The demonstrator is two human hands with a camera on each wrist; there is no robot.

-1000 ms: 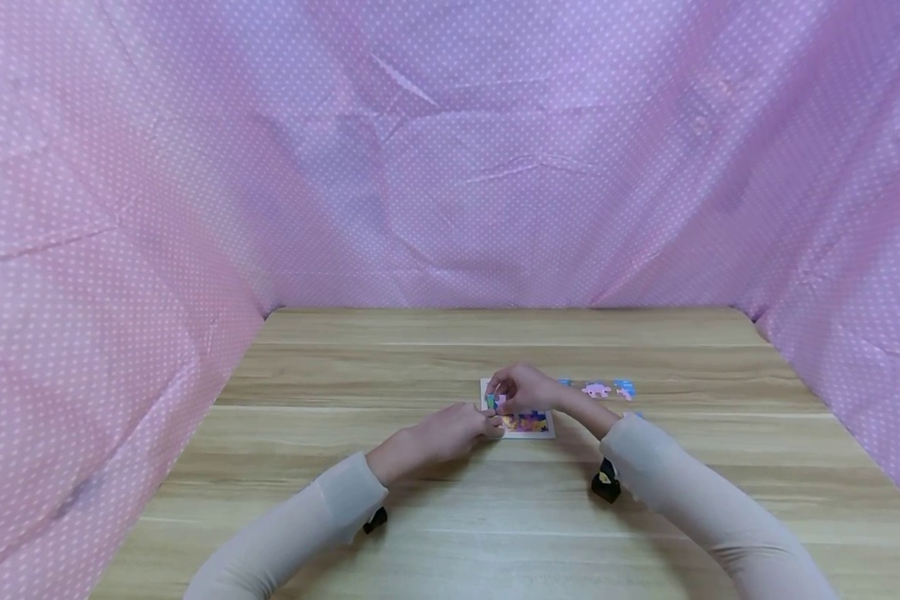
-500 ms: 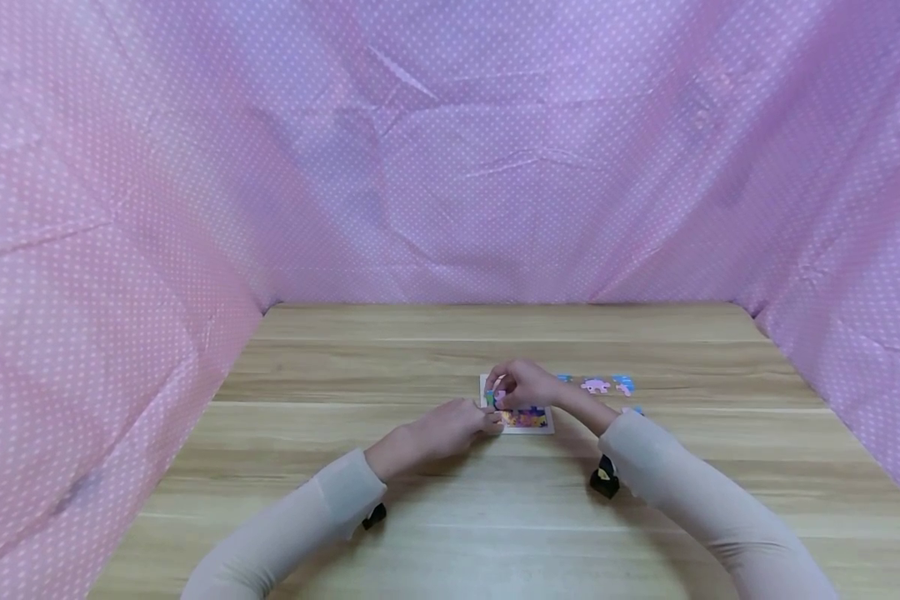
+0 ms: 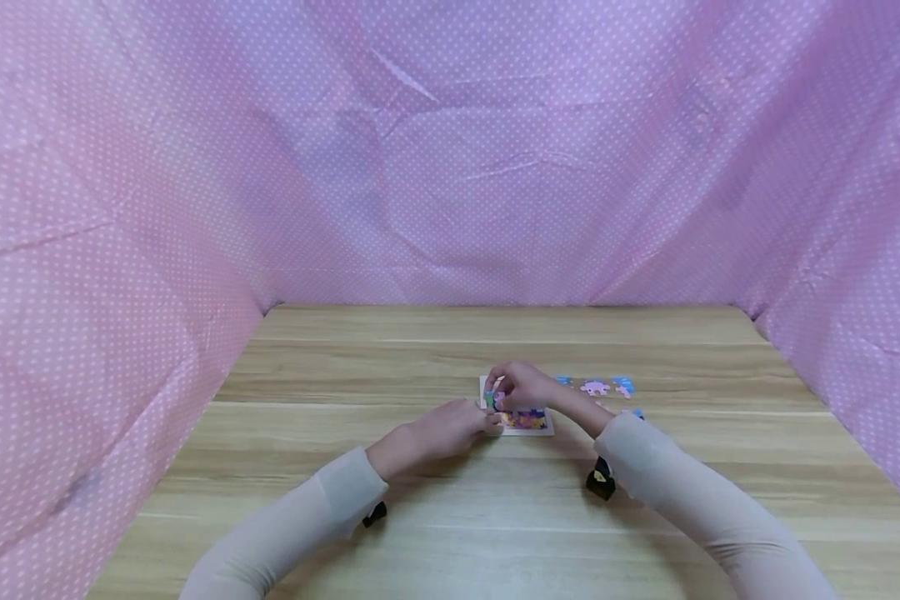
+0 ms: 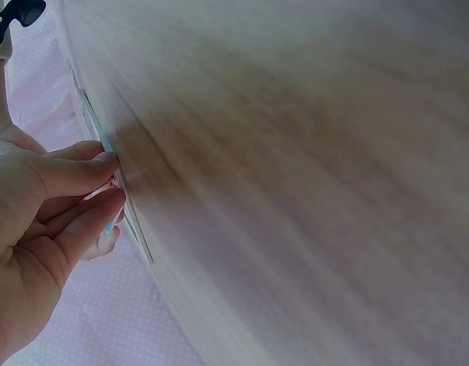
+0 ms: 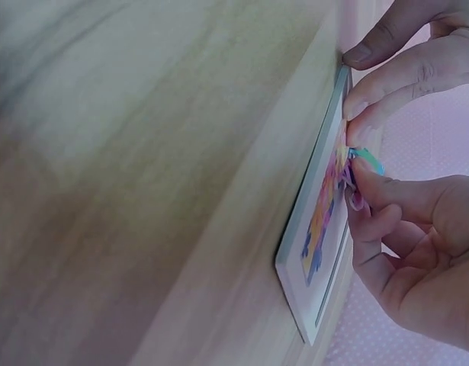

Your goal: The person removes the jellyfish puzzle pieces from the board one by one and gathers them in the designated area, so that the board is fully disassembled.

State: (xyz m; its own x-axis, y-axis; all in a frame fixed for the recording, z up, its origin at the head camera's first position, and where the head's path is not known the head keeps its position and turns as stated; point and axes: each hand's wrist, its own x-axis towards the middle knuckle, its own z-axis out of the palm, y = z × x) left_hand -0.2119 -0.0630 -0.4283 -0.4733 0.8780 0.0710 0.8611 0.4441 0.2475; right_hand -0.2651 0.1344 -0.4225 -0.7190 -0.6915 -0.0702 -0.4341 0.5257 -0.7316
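Note:
A jigsaw board with a pale frame lies on the wooden table, its lower part filled with yellow, orange and purple pieces. My right hand is over it. Between thumb and fingers it pinches a small jigsaw piece with green and pink on it, tilted against the board's surface. My left hand rests at the board's left side. In the right wrist view, its thumb touches the board's edge and its extended fingertips press on top. Both hands hide part of the picture.
Several loose pink and blue jigsaw pieces lie right of the board, with another blue piece partly behind the right sleeve. Black devices sit under both wrists. A pink dotted curtain surrounds the table.
My right hand keeps its pinch on the jigsaw piece, with only slight finger movement. The left hand stays at the board's side. The right wrist has shifted slightly left.

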